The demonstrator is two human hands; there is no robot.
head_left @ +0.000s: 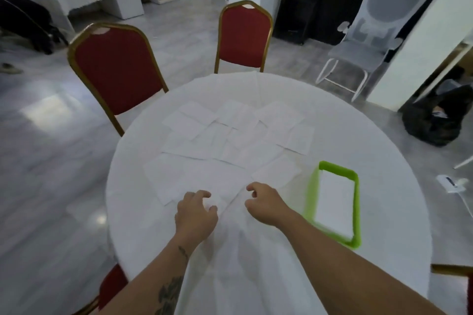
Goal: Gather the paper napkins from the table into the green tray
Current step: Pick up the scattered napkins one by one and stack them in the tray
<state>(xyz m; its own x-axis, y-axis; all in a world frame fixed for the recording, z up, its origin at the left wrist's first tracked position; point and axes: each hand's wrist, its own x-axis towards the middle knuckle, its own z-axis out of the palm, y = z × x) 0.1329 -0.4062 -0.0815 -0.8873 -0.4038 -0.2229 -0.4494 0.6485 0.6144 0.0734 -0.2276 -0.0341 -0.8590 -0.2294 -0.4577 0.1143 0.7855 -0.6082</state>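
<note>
Several white paper napkins lie spread flat and overlapping across the middle of a round table with a white cloth. The green tray sits on the table's right side and has white napkins inside. My left hand hovers over a near napkin, fingers curled and apart, with nothing in it. Just left of the tray, my right hand has loosely curled fingers and holds nothing. The frame is blurred by motion.
Two red chairs with gold frames stand at the far side, one at the left and one at the back. A grey office chair stands at the right. Another red chair seat shows near my left arm.
</note>
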